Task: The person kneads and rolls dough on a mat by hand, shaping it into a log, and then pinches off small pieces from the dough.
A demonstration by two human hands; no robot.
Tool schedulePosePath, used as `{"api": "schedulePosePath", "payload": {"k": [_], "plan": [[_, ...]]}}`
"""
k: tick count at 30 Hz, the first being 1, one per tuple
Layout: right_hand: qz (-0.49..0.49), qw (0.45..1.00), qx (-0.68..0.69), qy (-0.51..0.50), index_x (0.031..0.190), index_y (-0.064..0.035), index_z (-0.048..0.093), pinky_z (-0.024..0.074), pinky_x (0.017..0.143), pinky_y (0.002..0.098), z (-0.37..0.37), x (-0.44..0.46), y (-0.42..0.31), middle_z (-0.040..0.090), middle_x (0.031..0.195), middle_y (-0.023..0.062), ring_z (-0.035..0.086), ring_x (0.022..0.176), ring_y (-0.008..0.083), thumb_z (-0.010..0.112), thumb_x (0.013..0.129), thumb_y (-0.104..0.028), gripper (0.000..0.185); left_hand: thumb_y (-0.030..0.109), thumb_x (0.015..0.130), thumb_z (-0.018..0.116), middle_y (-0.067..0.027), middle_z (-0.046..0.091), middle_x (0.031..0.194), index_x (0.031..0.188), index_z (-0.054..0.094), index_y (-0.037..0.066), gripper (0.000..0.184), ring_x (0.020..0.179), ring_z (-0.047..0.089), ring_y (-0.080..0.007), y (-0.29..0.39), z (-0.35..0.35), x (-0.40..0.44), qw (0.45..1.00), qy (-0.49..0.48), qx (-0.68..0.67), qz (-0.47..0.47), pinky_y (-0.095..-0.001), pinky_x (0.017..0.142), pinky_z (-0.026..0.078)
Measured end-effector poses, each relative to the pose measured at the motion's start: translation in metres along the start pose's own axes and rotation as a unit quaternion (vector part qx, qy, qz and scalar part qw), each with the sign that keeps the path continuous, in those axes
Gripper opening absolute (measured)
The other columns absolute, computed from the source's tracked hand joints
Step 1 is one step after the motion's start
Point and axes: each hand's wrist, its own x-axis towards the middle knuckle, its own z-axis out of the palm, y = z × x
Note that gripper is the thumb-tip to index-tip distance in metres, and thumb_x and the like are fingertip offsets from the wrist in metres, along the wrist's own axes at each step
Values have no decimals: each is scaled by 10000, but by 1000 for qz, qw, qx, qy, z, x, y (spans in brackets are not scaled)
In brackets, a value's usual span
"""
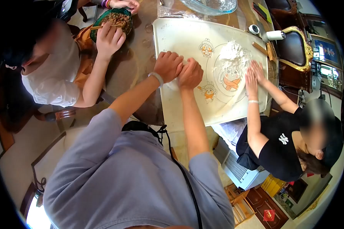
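Observation:
My left hand (168, 67), with a pale band at its wrist, is a closed fist over the left part of a cream-coloured mat (179, 108). Knuckle to knuckle beside it, my right hand (190, 74) is also curled shut. A pale patch, perhaps dough, shows just below the fists; whatever lies under or inside them is hidden. Cartoon rabbits are printed on the mat. White flour (235, 55) is heaped on its right half, away from my fists.
At right, a co-worker's hands (252, 78) lie flat, side by side, at the mat's edge. On the left another person stirs a green bowl (93, 35) of brown mince with chopsticks. A glass bowl (212, 7) stands beyond the mat, and a wooden stick (260, 49) lies at its far right.

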Motion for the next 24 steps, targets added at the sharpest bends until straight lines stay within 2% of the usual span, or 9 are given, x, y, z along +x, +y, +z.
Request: {"api": "schedulePosePath", "payload": {"k": [1,2,4,6,10,12,16,18,24], "plan": [[20,1000,-10,-20,973,-94,559,467,693,404,2,3,2,662,882,56,628,798,279,496,881,-131,117,214,875,492,-78,575,938,1032,577,113,205,889,539,-273,0,3,3,999,-25,9,-21,-410,810,392],[45,998,3,-32,968,-90,565,466,666,423,7,6,4,646,792,93,625,752,279,498,901,-246,183,222,886,484,-77,578,919,1028,581,119,200,873,541,-272,-1,5,9,998,-48,19,-40,-408,795,393],[112,984,-14,-138,945,-96,586,473,673,431,0,17,2,659,813,105,629,763,304,479,906,-268,207,261,918,459,-91,603,899,1008,599,124,215,870,566,-283,4,5,17,992,-88,26,-89,-427,778,419],[178,956,8,-233,894,-99,625,480,689,454,-5,34,5,681,861,112,634,780,353,436,918,-319,291,278,923,455,-102,624,943,1011,614,109,248,906,577,-299,6,1,23,981,-118,-45,-145,-446,789,435],[155,915,188,-321,894,-99,643,457,706,466,-39,35,15,673,876,126,623,817,362,451,913,-312,288,326,925,459,-126,656,1053,1050,651,92,327,1007,592,-310,6,-23,15,929,-124,-251,-242,-431,812,463],[60,959,96,-262,916,-94,644,442,728,440,-57,17,-3,653,875,123,601,834,341,481,904,-282,249,286,926,439,-149,638,1050,1057,646,63,331,1012,575,-319,19,-46,9,916,-168,-270,-246,-426,842,430],[-42,997,62,5,911,-73,595,394,822,408,-59,-37,-32,588,986,82,543,878,279,548,894,-222,157,220,897,420,-127,617,1043,1040,645,60,311,1031,542,-305,38,-49,-31,994,-31,-75,-69,-416,896,379],[-66,994,76,39,919,-74,590,396,839,411,-48,-43,-27,587,1022,81,548,899,275,562,893,-220,151,206,876,426,-114,607,1044,1029,640,59,302,1033,527,-300,35,-38,-45,997,51,-61,-10,-416,907,359],[-95,993,58,42,944,-78,600,425,793,399,-26,-31,-11,617,950,73,576,850,270,560,885,-208,148,242,842,467,-99,627,992,997,641,56,298,962,556,-294,7,-1,-29,994,53,-94,8,-429,869,372]]}}
